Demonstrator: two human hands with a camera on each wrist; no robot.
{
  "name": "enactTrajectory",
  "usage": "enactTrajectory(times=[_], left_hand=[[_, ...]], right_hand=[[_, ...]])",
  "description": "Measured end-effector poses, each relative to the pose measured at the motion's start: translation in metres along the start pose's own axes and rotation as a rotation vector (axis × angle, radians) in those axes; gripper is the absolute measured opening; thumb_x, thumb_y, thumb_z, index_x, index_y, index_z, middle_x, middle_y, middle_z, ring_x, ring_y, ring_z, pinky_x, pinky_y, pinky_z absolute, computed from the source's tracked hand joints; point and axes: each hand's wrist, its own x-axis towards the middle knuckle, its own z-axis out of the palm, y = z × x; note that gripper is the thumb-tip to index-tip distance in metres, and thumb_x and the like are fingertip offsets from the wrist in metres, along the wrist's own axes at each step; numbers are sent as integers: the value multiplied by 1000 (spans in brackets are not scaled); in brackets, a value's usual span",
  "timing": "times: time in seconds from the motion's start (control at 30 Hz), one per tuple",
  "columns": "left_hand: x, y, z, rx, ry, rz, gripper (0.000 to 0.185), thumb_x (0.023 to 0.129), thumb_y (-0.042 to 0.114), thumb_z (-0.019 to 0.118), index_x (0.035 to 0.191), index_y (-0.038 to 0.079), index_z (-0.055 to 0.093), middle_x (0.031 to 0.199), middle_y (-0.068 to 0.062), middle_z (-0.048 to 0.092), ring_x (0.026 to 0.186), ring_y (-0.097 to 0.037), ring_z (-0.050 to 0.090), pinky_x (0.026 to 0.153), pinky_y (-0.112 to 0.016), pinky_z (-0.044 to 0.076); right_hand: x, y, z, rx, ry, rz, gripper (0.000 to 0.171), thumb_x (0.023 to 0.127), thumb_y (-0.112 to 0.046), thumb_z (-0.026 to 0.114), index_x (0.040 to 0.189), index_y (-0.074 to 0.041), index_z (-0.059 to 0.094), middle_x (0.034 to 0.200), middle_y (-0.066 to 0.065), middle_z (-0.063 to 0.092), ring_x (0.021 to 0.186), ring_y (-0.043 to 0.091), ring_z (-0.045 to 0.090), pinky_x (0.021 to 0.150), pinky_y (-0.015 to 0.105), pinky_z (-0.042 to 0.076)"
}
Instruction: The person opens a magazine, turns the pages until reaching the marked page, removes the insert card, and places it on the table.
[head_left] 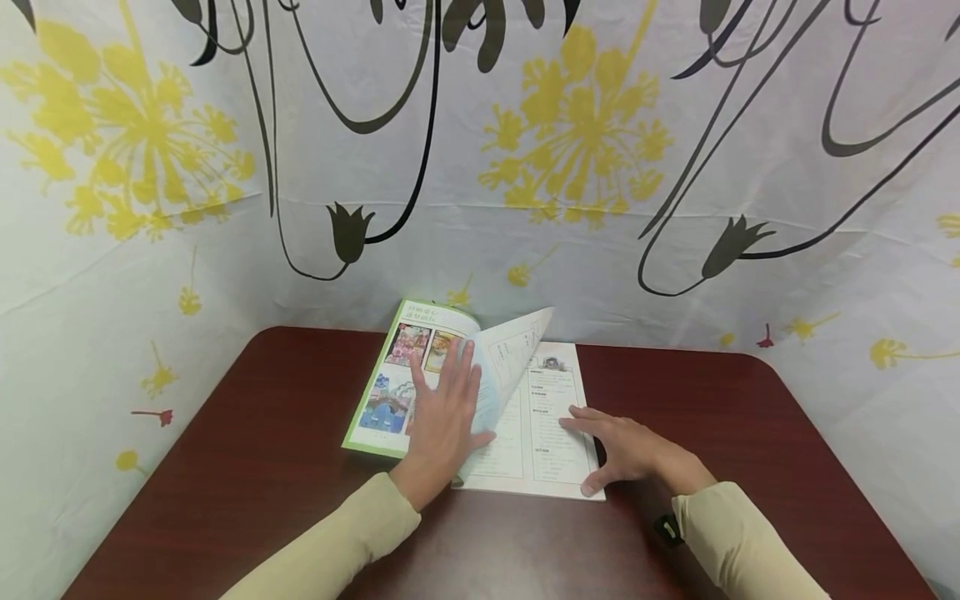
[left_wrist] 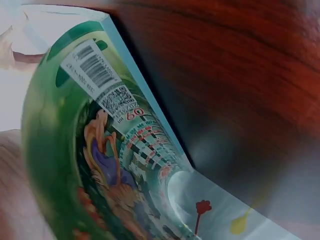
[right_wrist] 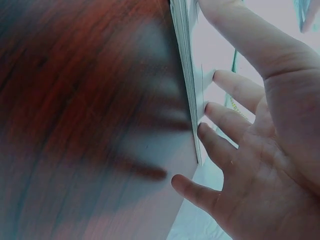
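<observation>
An open book (head_left: 551, 417) with a green cover lies on the dark red table (head_left: 247, 467). My left hand (head_left: 444, 412) lies flat with straight fingers on the left side, over pages with colour pictures, and a page (head_left: 513, 350) arches up beside it. My right hand (head_left: 622, 446) rests with fingers spread on the right-hand text page. In the right wrist view the fingertips (right_wrist: 206, 134) touch the edge of the page stack (right_wrist: 189, 75). The left wrist view shows the book's green back cover (left_wrist: 100, 150) with a barcode, close up.
A white cloth (head_left: 585, 167) with yellow flowers and black stems hangs behind and to both sides of the table. The table's front edge is near my sleeves. A small black tag (head_left: 666, 528) sits at my right cuff.
</observation>
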Motion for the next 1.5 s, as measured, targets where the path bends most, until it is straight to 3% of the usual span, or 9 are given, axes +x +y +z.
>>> enactTrajectory(times=[0.2,0.37,0.5,0.73,0.9,1.03,1.2,1.33,1.5], left_hand=[[1,-2,1,-4,-64,-2,99,74,81,60,148,17,49,162,-18,23,152,-38,6,110,-72,12],[2,-2,0,-41,-91,22,93,78,72,64,151,18,45,163,-17,22,152,-38,3,110,-73,8],[2,-1,1,-90,-100,60,81,81,62,67,148,20,50,161,-14,29,152,-36,8,111,-73,7],[0,2,7,-152,-142,218,50,91,45,61,138,29,60,155,-6,41,149,-31,23,110,-72,14],[-2,4,9,-138,-182,327,42,95,53,54,128,31,66,154,-3,44,148,-30,26,108,-73,17],[-1,3,6,-129,-181,313,45,88,56,61,122,27,69,152,-5,46,148,-32,26,107,-74,19],[0,2,2,-146,-190,266,40,84,46,67,118,23,70,148,-4,50,146,-31,31,105,-74,23],[-1,2,1,-200,-258,229,36,88,41,64,117,21,72,147,-3,52,144,-31,35,102,-74,27],[-6,2,1,-288,-368,163,47,91,44,60,130,19,66,153,-4,45,145,-31,33,97,-74,34]], right_hand=[[-1,0,-2,15,3,-3,102,62,-53,88,146,-10,50,153,20,40,136,43,42,102,60,39],[-1,0,-2,27,-2,-2,102,62,-54,88,146,-10,50,154,19,40,136,44,42,101,61,39],[-1,-1,-2,32,-8,3,102,62,-54,88,146,-10,50,154,19,40,137,44,41,101,61,39],[-1,0,-1,33,-9,8,102,62,-54,88,146,-9,51,154,19,40,137,43,41,102,60,39],[-1,1,0,23,2,-1,101,62,-53,88,145,-8,51,153,20,41,137,43,42,101,59,40],[-1,0,-1,19,9,-10,101,62,-54,88,145,-8,52,153,20,41,136,43,42,101,59,40],[-1,0,-2,17,10,-6,101,62,-53,88,145,-8,51,153,20,41,136,43,43,101,59,40],[-2,-1,-2,15,8,-1,100,62,-51,89,145,-9,52,153,20,41,136,43,43,101,59,40],[-1,-2,-2,4,5,1,100,62,-51,89,145,-10,52,152,19,42,134,44,45,100,60,41]])
